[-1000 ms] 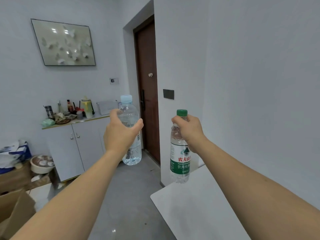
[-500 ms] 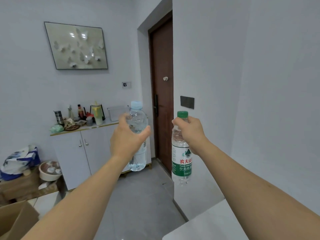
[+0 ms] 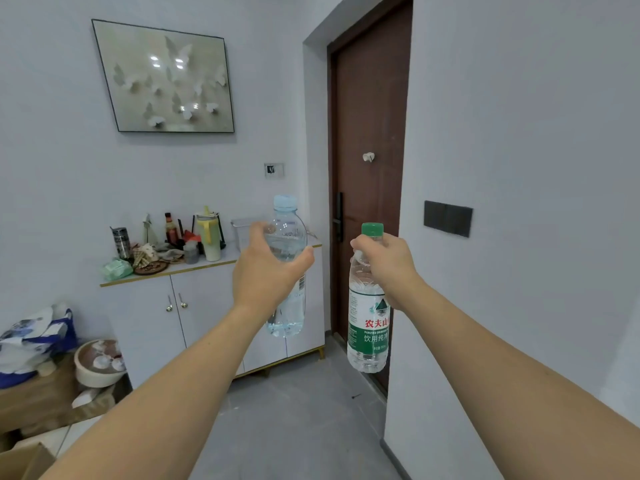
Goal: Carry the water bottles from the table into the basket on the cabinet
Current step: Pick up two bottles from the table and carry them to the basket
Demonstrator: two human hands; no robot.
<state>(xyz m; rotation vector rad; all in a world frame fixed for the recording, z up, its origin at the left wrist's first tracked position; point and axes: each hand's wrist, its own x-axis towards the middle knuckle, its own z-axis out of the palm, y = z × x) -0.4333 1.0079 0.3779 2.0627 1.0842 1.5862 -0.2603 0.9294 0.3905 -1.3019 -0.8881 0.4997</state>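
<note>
My left hand grips a clear water bottle with a pale blue cap, held upright in the air. My right hand grips the neck of a second bottle with a green cap and a green label, which hangs upright below the fist. Behind the blue-capped bottle, a white basket stands on the white cabinet, at its right end; my left hand and the bottle partly hide it.
The cabinet top carries clutter on its left: a yellow jug, a dark can, a sauce bottle and a green packet. A brown door and a wall corner stand at right. Boxes, a bag and a bowl crowd the floor at left.
The view has moved forward toward the cabinet and door, both hands still carrying their bottles. The white table at lower right has dropped out of sight.
</note>
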